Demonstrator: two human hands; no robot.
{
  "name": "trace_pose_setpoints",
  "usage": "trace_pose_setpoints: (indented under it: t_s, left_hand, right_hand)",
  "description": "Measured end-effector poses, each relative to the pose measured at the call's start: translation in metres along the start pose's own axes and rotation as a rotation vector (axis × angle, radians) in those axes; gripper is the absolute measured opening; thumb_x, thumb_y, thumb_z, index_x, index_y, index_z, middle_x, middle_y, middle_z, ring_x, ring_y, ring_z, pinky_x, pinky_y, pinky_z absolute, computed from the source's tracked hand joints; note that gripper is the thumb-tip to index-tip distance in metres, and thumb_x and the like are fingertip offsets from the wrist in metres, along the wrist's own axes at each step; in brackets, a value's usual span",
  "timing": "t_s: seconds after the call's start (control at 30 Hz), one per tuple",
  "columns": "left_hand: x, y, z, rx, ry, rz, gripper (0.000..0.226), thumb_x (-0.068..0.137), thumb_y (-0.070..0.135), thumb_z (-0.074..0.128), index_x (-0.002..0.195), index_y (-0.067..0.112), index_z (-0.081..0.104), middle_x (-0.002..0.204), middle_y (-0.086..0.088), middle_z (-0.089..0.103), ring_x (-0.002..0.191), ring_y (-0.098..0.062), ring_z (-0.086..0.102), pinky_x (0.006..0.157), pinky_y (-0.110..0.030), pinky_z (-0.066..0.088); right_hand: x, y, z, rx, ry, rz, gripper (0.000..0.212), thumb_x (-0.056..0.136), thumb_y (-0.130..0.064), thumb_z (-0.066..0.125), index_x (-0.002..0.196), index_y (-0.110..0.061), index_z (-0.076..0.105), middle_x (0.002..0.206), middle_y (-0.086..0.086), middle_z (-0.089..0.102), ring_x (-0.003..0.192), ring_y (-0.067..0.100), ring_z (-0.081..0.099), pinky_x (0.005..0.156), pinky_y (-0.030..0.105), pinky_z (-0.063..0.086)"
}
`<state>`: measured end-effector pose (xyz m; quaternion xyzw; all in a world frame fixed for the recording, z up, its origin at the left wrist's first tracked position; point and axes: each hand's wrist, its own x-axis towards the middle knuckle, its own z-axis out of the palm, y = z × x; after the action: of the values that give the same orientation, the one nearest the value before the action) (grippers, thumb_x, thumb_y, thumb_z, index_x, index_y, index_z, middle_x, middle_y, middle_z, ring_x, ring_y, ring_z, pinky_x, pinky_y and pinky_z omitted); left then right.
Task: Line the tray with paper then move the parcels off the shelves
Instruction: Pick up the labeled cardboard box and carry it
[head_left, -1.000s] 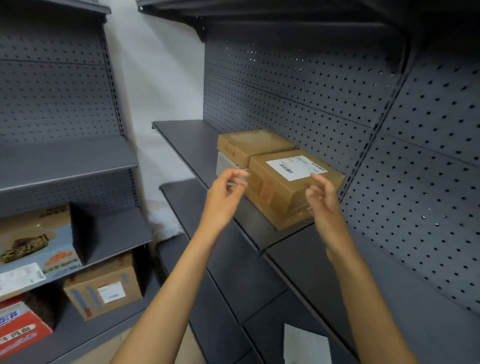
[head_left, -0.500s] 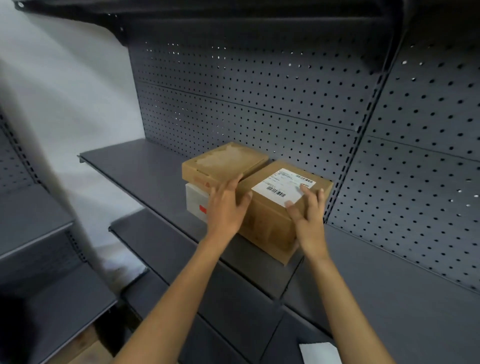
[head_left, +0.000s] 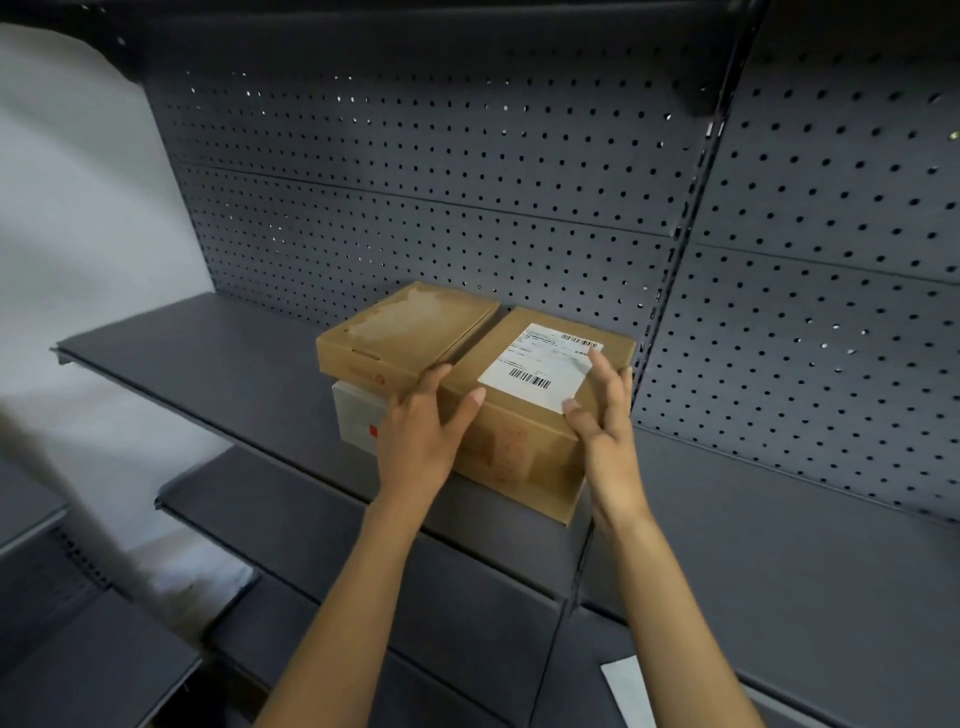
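Observation:
A brown cardboard parcel (head_left: 524, 431) with a white shipping label stands on the dark grey shelf (head_left: 218, 358). My left hand (head_left: 421, 431) lies against its left front corner, thumb on the top edge. My right hand (head_left: 602, 415) presses its right side, fingers spread over the label's edge. Both hands clasp the parcel from either side. To its left a flatter brown parcel (head_left: 405, 332) rests on a white box (head_left: 358, 415) with a red mark. No tray is in view.
A perforated grey back panel (head_left: 467, 171) rises behind the parcels, with an upright post (head_left: 680, 270) to the right. Lower shelves (head_left: 311, 514) step out below. A white sheet of paper (head_left: 626, 691) lies on a lower shelf at the bottom right.
My hands went from hanging in front of the labelled parcel to clasping its two sides. The view has moved closer and to the right; the left-hand shelves with other boxes have dropped out of sight.

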<state>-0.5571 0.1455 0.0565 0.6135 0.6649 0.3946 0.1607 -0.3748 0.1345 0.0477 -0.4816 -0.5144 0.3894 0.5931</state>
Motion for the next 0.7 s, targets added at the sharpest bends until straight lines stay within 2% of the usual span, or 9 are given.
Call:
trace_pose_setpoints:
  t_s: [0.07,0.13,0.27,0.33,0.4,0.47,0.57,0.7]
  left_hand:
    - [-0.003,-0.001,-0.003,-0.03,-0.002,0.001,0.064,0.093,0.059,0.052,0.146,0.026,0.045,0.129,-0.008,0.063,0.124,-0.03,0.054,0.1,-0.047,0.047]
    - [-0.009,-0.003,-0.005,-0.103,-0.002,-0.001,0.06,0.093,0.054,0.056,0.144,0.025,0.046,0.134,-0.004,0.061,0.127,-0.027,0.053,0.102,-0.044,0.045]
    - [-0.021,-0.01,-0.003,-0.439,-0.02,-0.006,0.048,0.093,0.038,0.064,0.134,0.023,0.045,0.132,0.003,0.06,0.123,-0.014,0.057,0.097,-0.033,0.049]
    - [-0.029,-0.009,-0.002,-0.549,-0.004,-0.011,0.044,0.092,0.032,0.067,0.13,0.023,0.047,0.128,0.007,0.061,0.116,-0.002,0.058,0.088,-0.02,0.049]
    - [-0.038,-0.006,0.001,-0.664,-0.015,-0.012,0.042,0.091,0.026,0.068,0.128,0.024,0.049,0.126,0.013,0.061,0.116,0.003,0.058,0.086,-0.014,0.047]
    - [-0.048,0.002,0.007,-0.765,-0.031,-0.004,0.04,0.092,0.021,0.067,0.128,0.025,0.048,0.125,0.017,0.061,0.113,0.007,0.06,0.086,-0.014,0.051]
    - [-0.054,0.022,0.013,-0.843,0.006,0.031,0.037,0.095,0.014,0.064,0.126,0.023,0.046,0.124,0.013,0.059,0.104,0.013,0.061,0.079,-0.009,0.051]
    - [-0.057,0.055,0.02,-0.918,-0.011,0.098,0.037,0.096,0.007,0.061,0.128,0.012,0.042,0.123,0.006,0.06,0.103,0.011,0.063,0.083,-0.01,0.05]
  right_hand:
    - [-0.005,0.001,0.003,0.031,0.029,-0.003,0.062,0.101,-0.015,0.056,0.15,-0.048,0.038,0.171,-0.017,0.0,0.149,-0.01,-0.001,0.128,0.037,0.009]
    - [-0.01,0.005,0.007,0.046,0.047,-0.032,0.062,0.097,-0.025,0.059,0.149,-0.051,0.037,0.17,-0.014,0.009,0.156,0.001,0.002,0.129,0.046,0.011]
    - [-0.029,0.006,0.015,0.101,0.087,-0.033,0.065,0.091,-0.039,0.06,0.147,-0.058,0.033,0.168,-0.018,0.019,0.157,0.009,0.015,0.127,0.049,0.019]
    - [-0.039,0.004,0.014,0.11,0.099,-0.058,0.065,0.095,-0.035,0.06,0.148,-0.058,0.032,0.168,-0.019,0.019,0.156,0.007,0.017,0.127,0.048,0.02]
    - [-0.047,0.001,0.008,0.117,0.112,-0.072,0.063,0.101,-0.026,0.059,0.149,-0.057,0.032,0.167,-0.023,0.02,0.155,0.003,0.018,0.128,0.046,0.02]
    - [-0.053,-0.001,-0.001,0.129,0.135,-0.071,0.063,0.103,-0.021,0.057,0.149,-0.056,0.033,0.165,-0.025,0.024,0.154,0.001,0.021,0.127,0.044,0.022]
    - [-0.057,-0.008,-0.012,0.172,0.164,-0.057,0.062,0.101,-0.023,0.059,0.147,-0.057,0.037,0.162,-0.023,0.033,0.151,0.005,0.03,0.125,0.045,0.027]
    - [-0.061,-0.029,-0.036,0.187,0.23,-0.084,0.063,0.101,-0.016,0.058,0.151,-0.048,0.037,0.159,-0.021,0.039,0.145,0.004,0.04,0.122,0.04,0.034]
